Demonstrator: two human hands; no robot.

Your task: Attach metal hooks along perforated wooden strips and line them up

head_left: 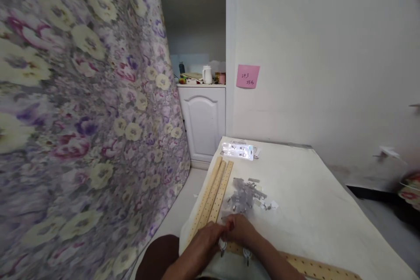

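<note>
My left hand and my right hand meet over the near part of the table, fingers pinched together. Whatever lies between their fingertips is too small or hidden to make out. Beneath them a perforated wooden strip runs along the near edge, partly covered by my hands and right forearm. One white round-based hook hangs just under my fingers. Another such hook sits beside my right wrist. Just beyond my hands lies a pile of clear plastic bags and small metal parts.
Several perforated wooden strips lie lengthwise along the table's left side. A clear blister pack of hooks rests at the far end of the white-covered table. A floral curtain hangs at left; a white cabinet stands behind.
</note>
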